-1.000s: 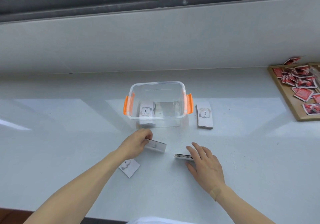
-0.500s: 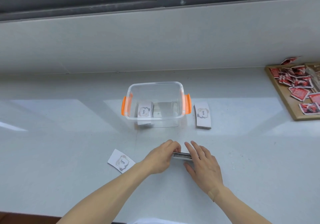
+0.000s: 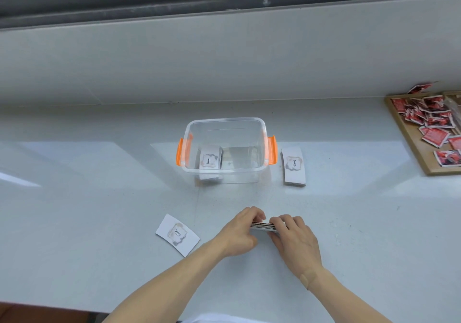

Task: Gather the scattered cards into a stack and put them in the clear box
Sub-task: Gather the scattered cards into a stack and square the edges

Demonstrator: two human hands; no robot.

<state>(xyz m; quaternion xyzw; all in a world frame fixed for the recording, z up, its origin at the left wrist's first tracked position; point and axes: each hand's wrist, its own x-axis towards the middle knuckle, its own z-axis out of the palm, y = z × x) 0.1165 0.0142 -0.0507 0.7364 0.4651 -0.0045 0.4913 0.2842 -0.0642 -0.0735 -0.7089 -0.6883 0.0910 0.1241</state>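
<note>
A thin stack of cards [image 3: 264, 226] lies on the white counter, pinched from both sides. My left hand [image 3: 240, 231] grips its left end and my right hand [image 3: 294, 238] grips its right end. One white "love" card [image 3: 177, 234] lies face up alone to the left of my hands. The clear box [image 3: 225, 171] with orange handles stands behind them and holds a stack of cards [image 3: 210, 160] at its left side. Another stack of white cards [image 3: 293, 166] rests just right of the box.
A wooden tray [image 3: 409, 145] with several red packets sits at the far right. A grey wall and window sill rise behind the counter. The counter's front edge runs below my forearms.
My left hand carried a card from the left over to the stack under my right hand. Both hands have closed on the stack, and the lone card at the left lies uncovered.
</note>
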